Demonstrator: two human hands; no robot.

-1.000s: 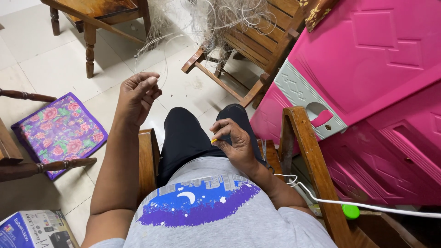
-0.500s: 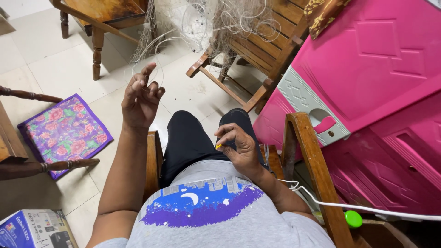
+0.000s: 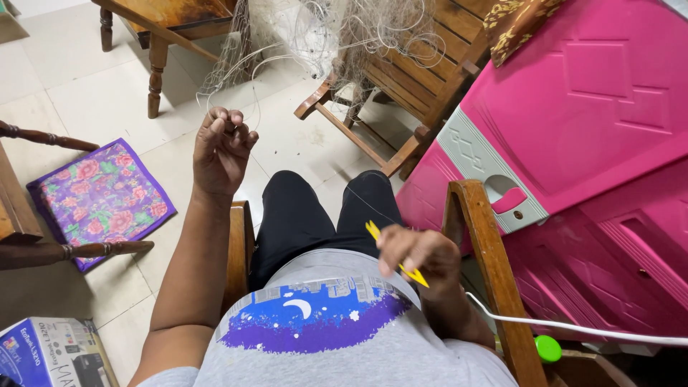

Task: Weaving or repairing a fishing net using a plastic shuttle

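The person sat in a wooden chair (image 3: 479,236) and worked with a thin line (image 3: 362,202) of pale fishing net. The left hand (image 3: 222,150) was raised above the left armrest (image 3: 238,244), with the fingers curled almost shut, and it pinched the line between thumb and fingertips. The right hand (image 3: 419,256) was low, near the right armrest of the chair, closed around a yellow netting needle (image 3: 393,252); both ends of the needle came out of the fist, one pointing toward the knees and one toward the shirt. From this needle the line ran tight over the black trousers (image 3: 308,211) in the direction of the net. The net (image 3: 322,36) itself lay in a loose heap on the seat and front edge of another wooden chair (image 3: 401,79) across the floor (image 3: 79,107), and some loops hung from it down toward the tiles. In my judgement the line was very light, soft and quite slippery, so it would need a firm pinch close to the knot, not a grip with the full palm. It could tangle easily if it went slack. The needle looked stiff and light, best held at its middle. A floral cushion (image 3: 100,193) lay on the floor at the left, and a pink plastic cabinet (image 3: 573,143) stood at the right.
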